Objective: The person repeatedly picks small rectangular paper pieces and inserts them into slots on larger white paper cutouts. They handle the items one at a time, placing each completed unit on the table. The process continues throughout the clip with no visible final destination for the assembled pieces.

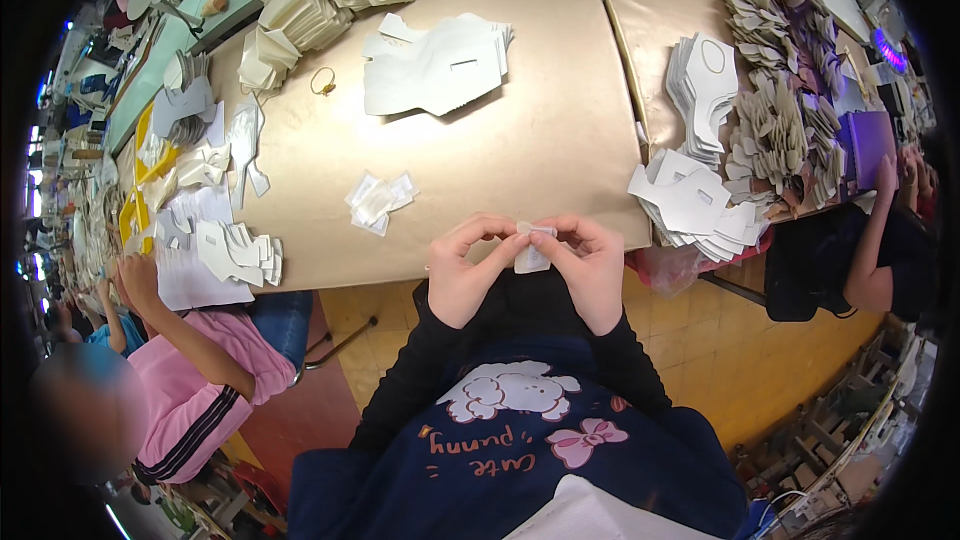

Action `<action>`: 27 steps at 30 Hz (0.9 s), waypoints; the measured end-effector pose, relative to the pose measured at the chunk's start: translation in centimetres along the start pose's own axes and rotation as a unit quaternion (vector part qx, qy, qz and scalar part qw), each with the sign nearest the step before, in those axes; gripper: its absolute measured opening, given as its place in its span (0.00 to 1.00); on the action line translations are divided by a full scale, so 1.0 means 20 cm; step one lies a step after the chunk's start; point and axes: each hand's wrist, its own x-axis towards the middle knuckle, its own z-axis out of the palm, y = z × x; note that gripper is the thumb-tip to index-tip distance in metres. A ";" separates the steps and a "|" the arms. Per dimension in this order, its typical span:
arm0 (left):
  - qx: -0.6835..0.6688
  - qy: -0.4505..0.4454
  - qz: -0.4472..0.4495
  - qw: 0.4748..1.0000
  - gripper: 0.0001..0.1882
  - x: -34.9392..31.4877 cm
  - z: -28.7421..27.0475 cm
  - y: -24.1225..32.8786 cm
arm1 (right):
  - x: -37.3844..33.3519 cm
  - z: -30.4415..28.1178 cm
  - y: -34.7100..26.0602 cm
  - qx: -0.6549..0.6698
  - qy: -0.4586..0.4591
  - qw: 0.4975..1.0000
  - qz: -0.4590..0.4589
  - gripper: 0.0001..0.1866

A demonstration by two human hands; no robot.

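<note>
Both of my hands are at the table's near edge, pinching one small white rectangular piece [533,258] between thumbs and forefingers. My left hand [472,262] grips its upper left corner and my right hand [582,265] its upper right side. The piece hangs down from the fingertips and looks like a small label or packet; its exact kind is unclear. Ahead and to the left lies a loose heap of similar whitish, partly see-through pieces [381,202]. Farther off rests a stack of pale grey-white cut panels [435,68] with a slot in them.
White cut pieces [685,202] stand in stacks on the right, beside rows of beige folded parts [770,125]. A small yellowish ring [323,82] lies left of the panels. Cream bundles [295,25] fill the far left. A person in pink [215,355] works at left; another sits at right.
</note>
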 end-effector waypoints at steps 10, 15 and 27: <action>0.130 -0.072 0.108 0.983 0.04 0.05 -0.08 0.03 | 0.00 -0.04 0.00 0.002 -0.008 0.999 0.045 0.08; 0.186 -0.084 0.142 0.969 0.04 0.04 -0.07 0.02 | 0.01 -0.11 -0.02 -0.024 -0.054 0.996 0.066 0.07; -0.068 0.149 -0.041 0.986 0.06 -0.03 0.06 -0.08 | 0.09 -0.04 0.02 0.050 -0.096 0.986 0.124 0.11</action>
